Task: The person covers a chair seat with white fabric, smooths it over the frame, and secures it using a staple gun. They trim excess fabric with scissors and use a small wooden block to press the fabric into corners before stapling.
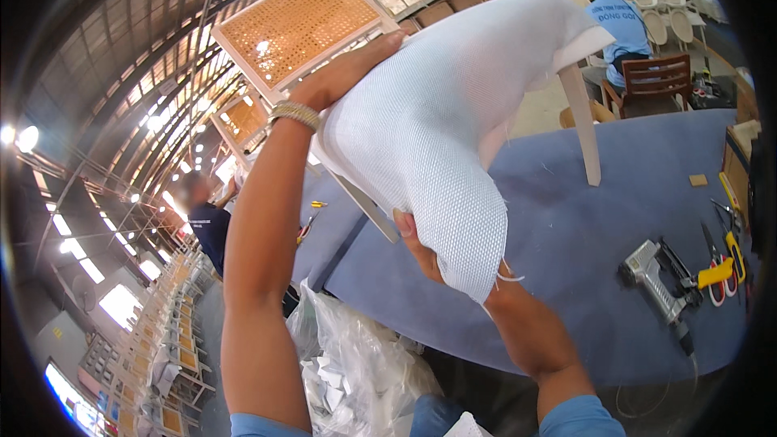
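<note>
A white chair [584,113] with a woven cane back panel [295,24] is tipped on the blue-covered workbench [583,218]. White mesh fabric [437,129] is draped over its seat. My left hand [348,73], with a beaded bracelet on the wrist, presses on the fabric's upper edge near the cane back. My right hand [421,247] grips the fabric's hanging lower corner from underneath and is mostly hidden by the cloth.
A pneumatic staple gun [660,287], red-handled scissors [714,271] and yellow tools [732,235] lie at the bench's right. A clear plastic bag of scraps [356,372] sits below me. One person sits at the far right [619,24], another stands left [209,222]. Chairs are stacked around.
</note>
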The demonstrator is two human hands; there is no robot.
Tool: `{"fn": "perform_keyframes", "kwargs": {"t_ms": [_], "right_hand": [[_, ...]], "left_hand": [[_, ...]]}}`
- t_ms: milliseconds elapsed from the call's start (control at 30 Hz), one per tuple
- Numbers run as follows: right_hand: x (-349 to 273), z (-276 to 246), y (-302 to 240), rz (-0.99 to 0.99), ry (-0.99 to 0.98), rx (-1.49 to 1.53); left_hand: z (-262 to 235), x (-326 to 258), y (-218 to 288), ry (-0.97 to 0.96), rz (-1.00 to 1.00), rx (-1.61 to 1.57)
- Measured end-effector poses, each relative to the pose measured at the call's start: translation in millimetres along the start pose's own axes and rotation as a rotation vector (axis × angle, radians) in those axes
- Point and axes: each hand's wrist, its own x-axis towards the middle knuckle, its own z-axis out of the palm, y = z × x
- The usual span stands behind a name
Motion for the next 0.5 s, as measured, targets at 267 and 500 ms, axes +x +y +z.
{"fn": "perform_keyframes", "kwargs": {"t_ms": [267,500], "right_hand": [[-5,-10,13,-0.015,-0.049,0.096],[6,-9,11,0.035,-0.026,0.107]], "left_hand": [[26,-13,43,0.038,0.07,-0.348],[35,-54,77,0.109,0.333,0.158]]}}
